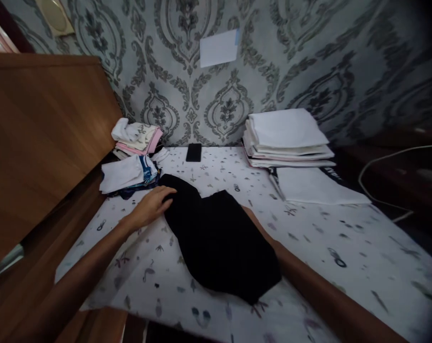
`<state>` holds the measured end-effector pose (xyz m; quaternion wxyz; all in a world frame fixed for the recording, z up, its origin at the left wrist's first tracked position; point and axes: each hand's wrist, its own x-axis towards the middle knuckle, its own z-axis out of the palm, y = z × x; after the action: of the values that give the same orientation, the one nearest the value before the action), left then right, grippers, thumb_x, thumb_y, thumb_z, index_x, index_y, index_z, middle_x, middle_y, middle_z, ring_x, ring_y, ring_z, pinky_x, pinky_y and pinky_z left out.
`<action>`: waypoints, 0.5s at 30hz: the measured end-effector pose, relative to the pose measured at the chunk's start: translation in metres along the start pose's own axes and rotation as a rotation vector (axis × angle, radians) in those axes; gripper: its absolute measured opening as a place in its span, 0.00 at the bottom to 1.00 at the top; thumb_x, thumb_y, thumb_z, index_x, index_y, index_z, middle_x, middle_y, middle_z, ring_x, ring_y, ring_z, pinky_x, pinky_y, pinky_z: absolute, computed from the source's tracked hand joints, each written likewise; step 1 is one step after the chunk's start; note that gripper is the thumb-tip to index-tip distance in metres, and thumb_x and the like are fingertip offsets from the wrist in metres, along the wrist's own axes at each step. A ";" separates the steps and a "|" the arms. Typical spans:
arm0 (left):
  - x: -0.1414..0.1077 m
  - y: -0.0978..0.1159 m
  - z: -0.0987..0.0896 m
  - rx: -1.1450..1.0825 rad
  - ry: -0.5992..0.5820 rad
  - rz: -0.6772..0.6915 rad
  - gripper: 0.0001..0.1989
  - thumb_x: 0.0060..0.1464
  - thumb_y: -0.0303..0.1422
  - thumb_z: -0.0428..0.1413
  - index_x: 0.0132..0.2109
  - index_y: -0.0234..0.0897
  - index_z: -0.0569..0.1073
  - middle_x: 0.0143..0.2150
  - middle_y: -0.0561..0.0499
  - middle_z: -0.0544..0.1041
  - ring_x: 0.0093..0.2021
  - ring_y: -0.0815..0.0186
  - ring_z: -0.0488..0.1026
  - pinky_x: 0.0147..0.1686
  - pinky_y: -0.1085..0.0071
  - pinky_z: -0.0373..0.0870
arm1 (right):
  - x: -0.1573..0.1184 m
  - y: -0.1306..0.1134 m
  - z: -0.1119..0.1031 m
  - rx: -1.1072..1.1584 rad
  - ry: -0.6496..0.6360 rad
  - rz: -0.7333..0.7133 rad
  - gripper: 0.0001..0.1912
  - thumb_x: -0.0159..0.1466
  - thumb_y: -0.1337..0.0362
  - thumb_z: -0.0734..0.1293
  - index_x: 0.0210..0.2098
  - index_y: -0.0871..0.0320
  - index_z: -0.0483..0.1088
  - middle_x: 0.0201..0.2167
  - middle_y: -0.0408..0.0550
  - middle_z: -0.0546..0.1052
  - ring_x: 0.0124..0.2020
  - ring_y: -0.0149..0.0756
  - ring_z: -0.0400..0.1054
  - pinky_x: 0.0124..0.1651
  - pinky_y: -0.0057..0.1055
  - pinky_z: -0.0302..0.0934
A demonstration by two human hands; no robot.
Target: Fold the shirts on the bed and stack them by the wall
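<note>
Evidently, the black cloth [223,238] was the thing in hand, spread at a slant over the near middle of the tabletop [309,216], its far-left end just beside a low pile of folded clothes [121,174]. The left grip [152,206] was at that end, fingers bent over the edge and thumb beneath them; whether it pinched the fabric or merely rested there, I could not tell. The right grip was hidden by the cloth — only the right forearm [305,274] showed — so its state could not be told either.

A few things might have gone wrong. A sweep of the left grip could have nudged the low pile, since the two were so close. With one grip out of sight, a crease could have formed underneath unnoticed. The near corner pointed toward the table's front edge, so a careless pull might have let it slip over. The dark flat device [193,152] and the tall white stack [287,128] — both farther back — seemed less at risk.
</note>
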<state>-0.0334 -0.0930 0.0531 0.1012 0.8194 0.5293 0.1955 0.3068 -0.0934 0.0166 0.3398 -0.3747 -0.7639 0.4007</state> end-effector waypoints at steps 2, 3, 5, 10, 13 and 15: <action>0.009 0.028 0.010 -0.095 -0.020 0.090 0.22 0.64 0.34 0.48 0.64 0.38 0.64 0.61 0.42 0.71 0.60 0.57 0.67 0.60 0.58 0.63 | 0.008 -0.015 0.003 -0.031 0.006 -0.161 0.19 0.68 0.51 0.60 0.47 0.50 0.77 0.37 0.46 0.79 0.38 0.43 0.73 0.41 0.39 0.70; 0.013 0.039 0.013 -0.123 -0.048 0.137 0.25 0.63 0.33 0.49 0.66 0.38 0.60 0.62 0.42 0.69 0.61 0.57 0.65 0.61 0.57 0.62 | 0.010 -0.023 0.003 -0.059 0.020 -0.233 0.18 0.68 0.53 0.60 0.47 0.51 0.78 0.37 0.47 0.79 0.37 0.42 0.73 0.41 0.38 0.70; 0.020 0.054 0.017 -0.116 -0.154 0.214 0.28 0.60 0.28 0.50 0.67 0.39 0.59 0.62 0.42 0.69 0.61 0.57 0.65 0.60 0.57 0.62 | 0.005 -0.037 -0.001 -0.118 0.065 -0.329 0.16 0.69 0.58 0.61 0.49 0.51 0.77 0.37 0.49 0.77 0.36 0.38 0.73 0.40 0.36 0.70; 0.016 0.063 0.022 0.076 -0.368 0.189 0.14 0.55 0.21 0.47 0.46 0.37 0.72 0.43 0.46 0.74 0.45 0.59 0.71 0.49 0.60 0.66 | -0.035 -0.055 -0.028 -0.272 0.398 -0.272 0.14 0.67 0.63 0.63 0.48 0.48 0.78 0.39 0.48 0.79 0.44 0.41 0.74 0.46 0.36 0.70; 0.005 0.063 0.011 -0.030 -0.247 0.195 0.08 0.57 0.25 0.47 0.43 0.37 0.69 0.46 0.45 0.72 0.47 0.59 0.70 0.48 0.63 0.66 | -0.061 -0.054 -0.048 -0.353 0.660 -0.126 0.13 0.64 0.62 0.67 0.46 0.46 0.79 0.40 0.45 0.80 0.52 0.47 0.72 0.55 0.41 0.66; 0.000 0.067 -0.003 -0.165 -0.176 0.234 0.05 0.59 0.28 0.47 0.41 0.38 0.66 0.49 0.44 0.71 0.52 0.58 0.68 0.51 0.63 0.66 | -0.074 -0.053 -0.059 -0.376 0.760 -0.058 0.13 0.63 0.61 0.68 0.45 0.44 0.80 0.40 0.44 0.80 0.53 0.48 0.72 0.57 0.42 0.65</action>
<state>0.0203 -0.1213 0.0805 0.1905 0.8784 0.4013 0.1760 0.3755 -0.1564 0.0728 0.5340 -0.5297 -0.6543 0.0783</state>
